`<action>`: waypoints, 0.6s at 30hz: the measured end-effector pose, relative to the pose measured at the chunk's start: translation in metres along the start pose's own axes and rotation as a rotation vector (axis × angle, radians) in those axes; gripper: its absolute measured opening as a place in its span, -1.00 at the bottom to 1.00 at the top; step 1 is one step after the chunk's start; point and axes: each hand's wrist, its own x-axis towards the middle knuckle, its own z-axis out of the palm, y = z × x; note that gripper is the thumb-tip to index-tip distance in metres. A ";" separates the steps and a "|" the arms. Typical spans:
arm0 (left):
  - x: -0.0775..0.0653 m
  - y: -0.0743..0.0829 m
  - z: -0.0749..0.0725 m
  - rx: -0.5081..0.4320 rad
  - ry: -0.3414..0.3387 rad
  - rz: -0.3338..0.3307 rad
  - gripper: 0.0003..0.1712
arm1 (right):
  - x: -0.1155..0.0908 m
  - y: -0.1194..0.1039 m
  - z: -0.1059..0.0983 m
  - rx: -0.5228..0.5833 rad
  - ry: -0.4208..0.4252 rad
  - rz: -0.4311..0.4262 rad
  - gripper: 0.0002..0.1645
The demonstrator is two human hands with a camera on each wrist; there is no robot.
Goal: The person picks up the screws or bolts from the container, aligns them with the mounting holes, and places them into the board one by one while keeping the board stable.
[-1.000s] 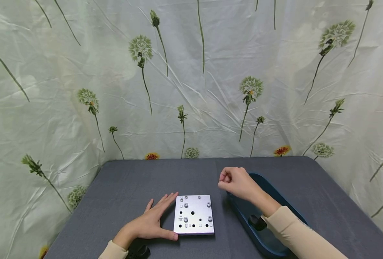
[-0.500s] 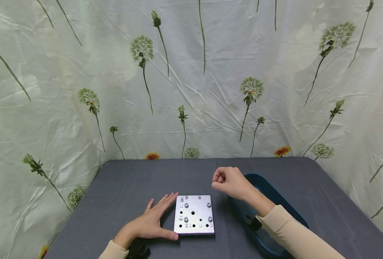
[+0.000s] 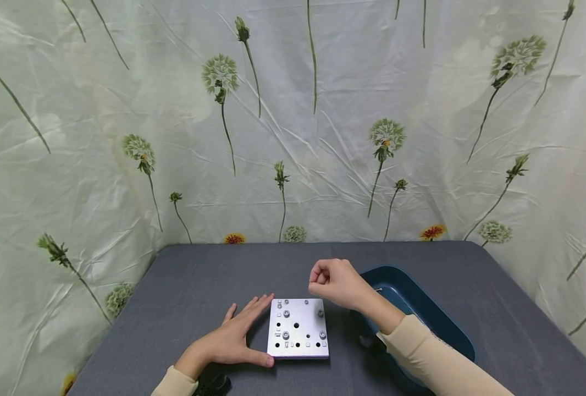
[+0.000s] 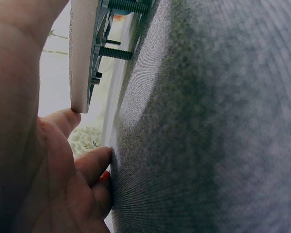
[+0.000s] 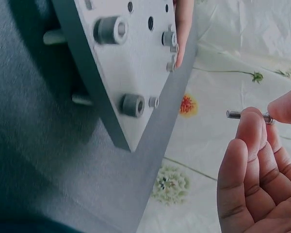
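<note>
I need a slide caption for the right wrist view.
Right hand pinching a small screw, apart from a metal plate bearing socket-head bolts.

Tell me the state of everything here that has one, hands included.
Plate: raised off the table, some holes unfilled.
Plate screws: heads proud on top, some ends protruding beneath.
Held screw: pinched, apart from the plate.
Left hand: spread, touching the plate's edge.
Right hand: pinching the held screw.
Tray: open on top, partly hidden.
</note>
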 end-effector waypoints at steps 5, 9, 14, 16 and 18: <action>-0.001 0.000 0.000 0.003 0.002 0.014 0.47 | 0.002 -0.004 0.008 0.033 -0.031 0.010 -0.96; 0.000 0.000 0.000 0.002 -0.001 0.008 0.47 | 0.003 -0.005 0.016 0.053 -0.061 0.002 -0.96; 0.000 -0.001 0.000 -0.002 -0.006 -0.001 0.47 | 0.005 -0.006 0.025 0.083 -0.102 -0.009 -0.97; 0.000 -0.001 0.000 -0.001 -0.005 0.002 0.47 | 0.005 -0.007 0.029 0.094 -0.114 -0.011 -0.96; 0.000 -0.001 0.000 0.002 -0.006 0.005 0.46 | 0.006 -0.008 0.033 0.104 -0.127 -0.014 -0.97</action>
